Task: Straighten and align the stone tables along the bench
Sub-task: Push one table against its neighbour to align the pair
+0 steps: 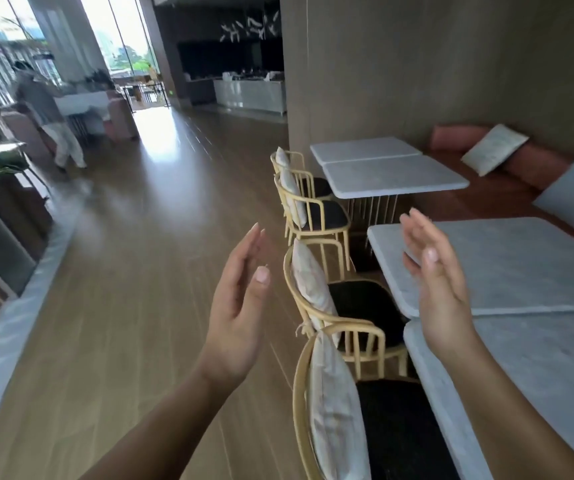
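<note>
Left hand (240, 299) and right hand (441, 282) are spread flat, holding nothing. The right is over the stone surface (520, 265) edge; wide floor (140, 271) lies left.

A person's left hand (240, 299) and right hand (434, 271) were bare. The left forearm (161, 420) and right forearm (514, 403) ran uncovered from wrist to the near edge of view. The fingers were slender, and the thumbnails (262, 274) were short and rounded.

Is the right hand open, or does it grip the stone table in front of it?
Open. The right hand has straight, relaxed fingers and holds nothing; it is raised near the corner of the stone table.
</note>
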The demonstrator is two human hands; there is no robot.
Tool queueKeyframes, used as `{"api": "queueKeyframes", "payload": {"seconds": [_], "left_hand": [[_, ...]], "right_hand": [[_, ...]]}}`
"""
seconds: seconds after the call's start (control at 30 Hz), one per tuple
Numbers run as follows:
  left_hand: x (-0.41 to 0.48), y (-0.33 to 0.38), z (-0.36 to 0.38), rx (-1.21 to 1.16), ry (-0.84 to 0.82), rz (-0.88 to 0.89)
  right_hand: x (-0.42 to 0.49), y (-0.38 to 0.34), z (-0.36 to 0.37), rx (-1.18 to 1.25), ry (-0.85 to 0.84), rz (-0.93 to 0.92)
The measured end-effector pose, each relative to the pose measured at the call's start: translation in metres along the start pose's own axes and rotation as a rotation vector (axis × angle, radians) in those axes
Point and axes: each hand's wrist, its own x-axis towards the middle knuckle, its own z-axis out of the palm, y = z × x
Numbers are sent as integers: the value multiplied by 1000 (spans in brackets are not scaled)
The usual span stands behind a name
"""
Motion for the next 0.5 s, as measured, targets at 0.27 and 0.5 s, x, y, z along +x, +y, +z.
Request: {"api": "queueKeyframes", "payload": {"seconds": [0.27,0.5], "left_hand": [[173,-74,-108,-2,-7,60],[305,-172,-202,-55,-47,122]], "right_hand": [[135,52,143,-30,-1,-56],[238,131,271,-75,38,-96]]}}
